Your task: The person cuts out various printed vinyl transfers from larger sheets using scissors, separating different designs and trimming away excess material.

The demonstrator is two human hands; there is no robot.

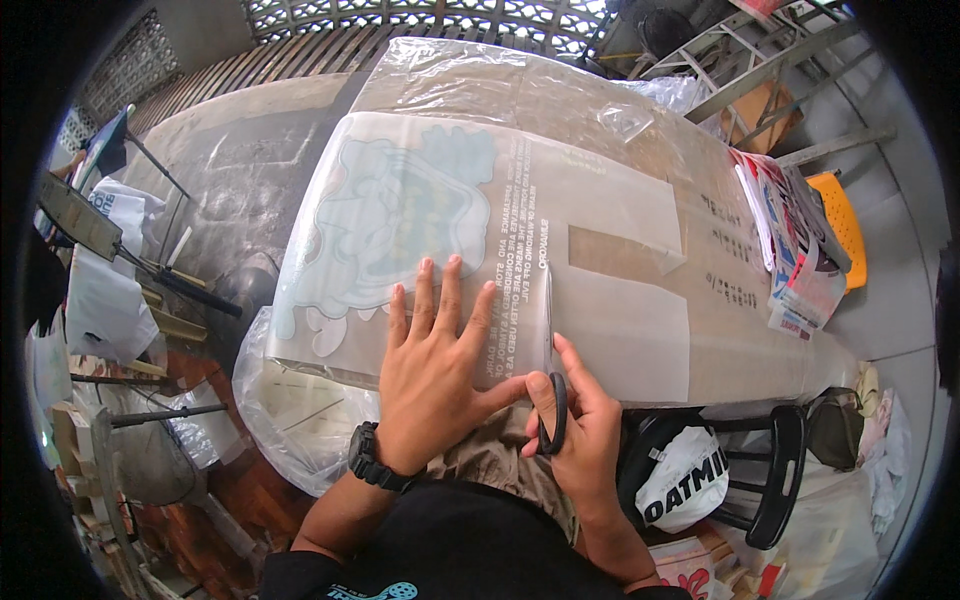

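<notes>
Looks from the wearer's head steeply down and forward, over the black cloth shirt (480, 530) at the lower edge. Centres, at close range, on the translucent, blue-printed plastic sheet (425, 190) atop the broad brown worktop (715, 320). Reaches beyond to the pale pierced lattice (430, 14). Spreads fisheye-wide, upright, within a rounded black border.
</notes>
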